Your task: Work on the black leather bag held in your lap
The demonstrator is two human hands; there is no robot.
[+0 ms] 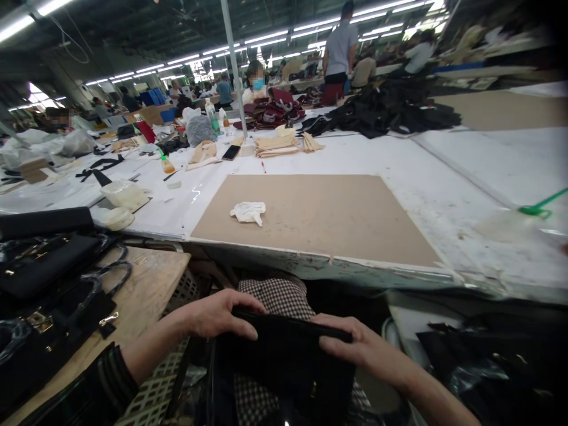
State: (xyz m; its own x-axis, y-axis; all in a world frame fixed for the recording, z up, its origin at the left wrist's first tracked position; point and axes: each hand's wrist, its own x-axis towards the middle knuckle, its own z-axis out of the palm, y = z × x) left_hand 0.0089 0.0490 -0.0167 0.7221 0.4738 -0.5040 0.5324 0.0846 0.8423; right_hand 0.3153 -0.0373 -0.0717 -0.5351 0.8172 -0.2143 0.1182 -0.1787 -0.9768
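Note:
A black bag [288, 355] lies across my lap, over a brown-and-white checked cloth [279, 293]. My left hand [224, 316] grips its upper left edge, thumb on the near side and fingers over the far side. At the upper right edge, my right hand [350, 340] holds the bag in the same way. A small piece of gold-coloured metal shows low on the bag's front. The lower part of the bag is dark, and its details cannot be made out.
Before me, a brown board [310, 216] with a crumpled white cloth [249, 213] lies on the white table [444, 177]. Black bags [53, 266] cover a wooden board at left; more black pieces [497, 367] lie at right. Beyond are a phone [231, 152] and a black pile [386, 106].

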